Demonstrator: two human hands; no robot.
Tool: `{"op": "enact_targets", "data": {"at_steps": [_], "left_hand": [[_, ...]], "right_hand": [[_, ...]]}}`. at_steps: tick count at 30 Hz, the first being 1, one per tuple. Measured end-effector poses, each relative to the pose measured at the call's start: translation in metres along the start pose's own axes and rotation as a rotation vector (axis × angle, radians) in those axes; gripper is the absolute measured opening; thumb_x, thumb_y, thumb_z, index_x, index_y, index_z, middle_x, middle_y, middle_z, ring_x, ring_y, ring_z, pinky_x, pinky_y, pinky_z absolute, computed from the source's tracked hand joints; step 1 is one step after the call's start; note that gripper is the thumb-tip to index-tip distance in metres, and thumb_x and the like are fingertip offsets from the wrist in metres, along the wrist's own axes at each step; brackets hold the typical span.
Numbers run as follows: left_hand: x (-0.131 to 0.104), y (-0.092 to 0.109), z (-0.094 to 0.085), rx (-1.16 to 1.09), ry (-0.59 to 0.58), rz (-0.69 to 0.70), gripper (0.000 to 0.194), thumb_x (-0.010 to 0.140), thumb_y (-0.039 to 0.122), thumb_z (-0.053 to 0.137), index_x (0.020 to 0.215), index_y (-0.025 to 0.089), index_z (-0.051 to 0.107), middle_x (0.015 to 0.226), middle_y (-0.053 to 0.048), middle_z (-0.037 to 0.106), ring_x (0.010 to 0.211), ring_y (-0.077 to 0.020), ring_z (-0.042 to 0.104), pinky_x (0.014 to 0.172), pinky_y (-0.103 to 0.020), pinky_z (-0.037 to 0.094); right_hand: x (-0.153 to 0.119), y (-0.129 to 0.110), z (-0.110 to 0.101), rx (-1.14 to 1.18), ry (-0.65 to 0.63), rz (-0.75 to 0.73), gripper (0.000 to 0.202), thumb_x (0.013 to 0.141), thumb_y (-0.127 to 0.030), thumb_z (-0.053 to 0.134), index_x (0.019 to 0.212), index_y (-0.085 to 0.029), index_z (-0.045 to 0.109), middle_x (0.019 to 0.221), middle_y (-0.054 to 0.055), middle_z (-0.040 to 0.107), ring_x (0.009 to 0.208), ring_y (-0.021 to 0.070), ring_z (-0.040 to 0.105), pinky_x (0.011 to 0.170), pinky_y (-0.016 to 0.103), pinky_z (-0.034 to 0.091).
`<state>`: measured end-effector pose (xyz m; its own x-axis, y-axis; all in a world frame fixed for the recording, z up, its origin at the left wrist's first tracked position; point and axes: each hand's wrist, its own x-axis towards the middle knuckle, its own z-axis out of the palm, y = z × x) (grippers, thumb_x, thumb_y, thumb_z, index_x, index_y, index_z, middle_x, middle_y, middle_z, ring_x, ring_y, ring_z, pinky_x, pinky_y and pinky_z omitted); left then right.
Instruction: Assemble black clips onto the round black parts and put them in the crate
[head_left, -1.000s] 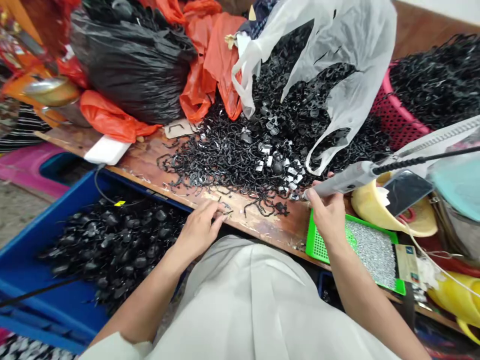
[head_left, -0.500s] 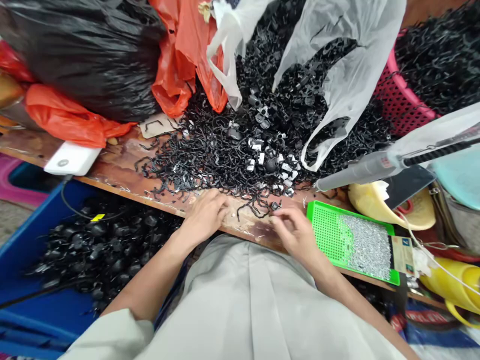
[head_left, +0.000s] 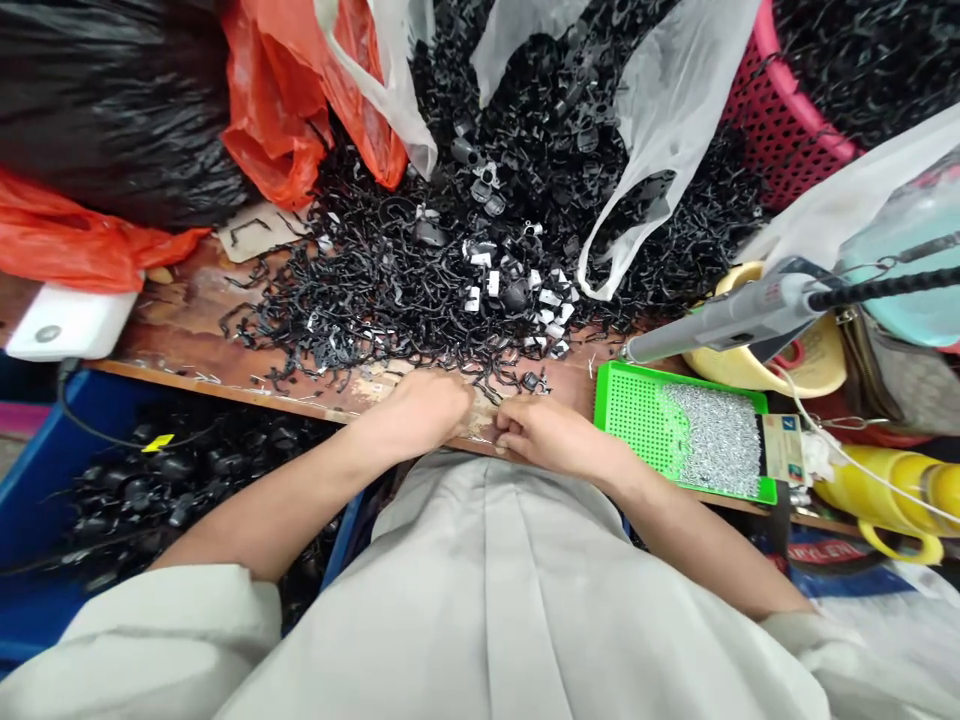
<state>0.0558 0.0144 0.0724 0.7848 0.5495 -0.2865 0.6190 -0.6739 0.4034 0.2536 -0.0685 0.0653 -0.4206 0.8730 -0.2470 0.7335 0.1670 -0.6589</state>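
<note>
My left hand point(head_left: 433, 405) is closed at the front edge of the wooden table point(head_left: 187, 345), its fingers curled under and hidden. Just right of it, my right hand point(head_left: 538, 428) is also closed, thumb against the fingers. What either hand holds, if anything, does not show. Beyond both hands lies a heap of thin, bent black plastic pieces point(head_left: 390, 290). A few of these strips point(head_left: 491, 383) and a small dark part point(head_left: 532, 382) lie right at the fingers. White-tagged black parts point(head_left: 517, 293) are mixed into the heap.
To the right sits a green tray point(head_left: 634, 425) of small silvery pieces point(head_left: 716, 440). A grey electric screwdriver point(head_left: 697, 335) hangs over it. A blue bin point(head_left: 34, 510) with black parts stands lower left. White bag handles point(head_left: 600, 270) droop over the heap; a pink basket point(head_left: 787, 120) stands behind.
My right hand has moved left and its fingers have curled in. My left hand has moved slightly right, so the two are nearly touching. The view has shifted a little.
</note>
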Motion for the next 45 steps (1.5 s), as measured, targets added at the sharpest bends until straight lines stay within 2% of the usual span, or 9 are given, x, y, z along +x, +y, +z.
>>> {"op": "enact_targets", "data": {"at_steps": [10,21,24,30,33,36,40,43,45], "left_hand": [[0.004,0.001,-0.01,0.029,0.083,0.027,0.01,0.085,0.019,0.054,0.089,0.022,0.063,0.091,-0.006,0.064,0.081,-0.0213,0.063,0.073,-0.03,0.045],[0.006,0.022,0.022,-0.114,0.012,0.2,0.01,0.084,0.014,0.055,0.082,0.019,0.062,0.087,-0.007,0.06,0.089,-0.0232,0.056,0.083,-0.036,0.042],[0.001,0.025,0.017,-0.415,0.095,0.104,0.006,0.086,0.02,0.054,0.082,0.019,0.059,0.088,-0.006,0.06,0.088,-0.0212,0.055,0.082,-0.035,0.042],[0.001,0.043,0.024,-1.584,0.274,-0.114,0.028,0.081,0.041,0.065,0.085,0.02,0.046,0.067,0.004,0.055,0.053,-0.0089,0.049,0.056,-0.023,0.04],[0.002,0.045,0.028,-1.744,0.263,-0.157,0.032,0.078,0.041,0.068,0.084,0.021,0.044,0.061,0.006,0.053,0.048,-0.0078,0.046,0.05,-0.021,0.036],[0.008,0.034,0.014,-1.426,0.369,-0.216,0.024,0.085,0.041,0.061,0.088,0.021,0.049,0.067,0.002,0.058,0.055,-0.0106,0.052,0.054,-0.023,0.041],[0.031,0.009,-0.025,-0.49,0.722,-0.287,0.021,0.088,0.033,0.056,0.106,0.021,0.056,0.093,-0.005,0.062,0.084,-0.019,0.058,0.079,-0.034,0.046],[0.05,-0.003,-0.047,0.0,0.683,-0.277,0.024,0.085,0.027,0.06,0.107,0.018,0.058,0.104,-0.012,0.058,0.099,-0.0287,0.054,0.086,-0.042,0.044],[0.057,-0.006,-0.05,0.121,0.632,-0.25,0.02,0.086,0.025,0.057,0.105,0.017,0.059,0.103,-0.014,0.057,0.1,-0.0307,0.053,0.085,-0.043,0.044]], "right_hand": [[0.005,0.008,-0.002,-0.002,0.119,0.061,0.012,0.085,-0.009,0.053,0.088,-0.018,0.061,0.083,0.005,0.066,0.075,0.0163,0.058,0.068,0.026,0.04],[-0.013,0.022,-0.001,0.308,0.473,0.122,0.011,0.09,-0.024,0.056,0.095,-0.021,0.065,0.085,0.002,0.067,0.075,0.0159,0.061,0.07,0.029,0.046],[-0.019,0.015,0.005,0.57,0.528,0.208,0.017,0.09,-0.034,0.059,0.097,-0.021,0.066,0.073,0.0,0.064,0.063,0.0138,0.058,0.06,0.027,0.047],[-0.013,-0.02,0.01,1.057,0.472,0.203,0.026,0.081,-0.039,0.072,0.096,-0.019,0.066,0.07,-0.001,0.065,0.061,0.0119,0.059,0.057,0.024,0.05],[-0.005,-0.025,0.011,1.125,0.5,0.192,0.022,0.08,-0.038,0.072,0.088,-0.019,0.064,0.064,-0.003,0.062,0.056,0.0103,0.055,0.053,0.022,0.048],[0.002,-0.018,0.011,1.096,0.575,0.17,0.022,0.085,-0.041,0.066,0.087,-0.02,0.059,0.069,-0.002,0.062,0.058,0.0112,0.058,0.055,0.024,0.051],[0.005,-0.005,0.008,0.705,0.717,0.076,0.015,0.091,-0.037,0.056,0.089,-0.023,0.06,0.108,0.009,0.064,0.092,0.0212,0.066,0.076,0.036,0.057],[0.002,0.002,0.008,0.322,0.647,-0.028,0.01,0.091,-0.027,0.054,0.088,-0.024,0.063,0.113,0.011,0.062,0.11,0.0264,0.059,0.088,0.042,0.053],[-0.004,0.004,0.01,0.259,0.612,-0.047,0.012,0.092,-0.023,0.051,0.092,-0.024,0.062,0.104,0.01,0.064,0.098,0.0243,0.062,0.083,0.04,0.053]]}}
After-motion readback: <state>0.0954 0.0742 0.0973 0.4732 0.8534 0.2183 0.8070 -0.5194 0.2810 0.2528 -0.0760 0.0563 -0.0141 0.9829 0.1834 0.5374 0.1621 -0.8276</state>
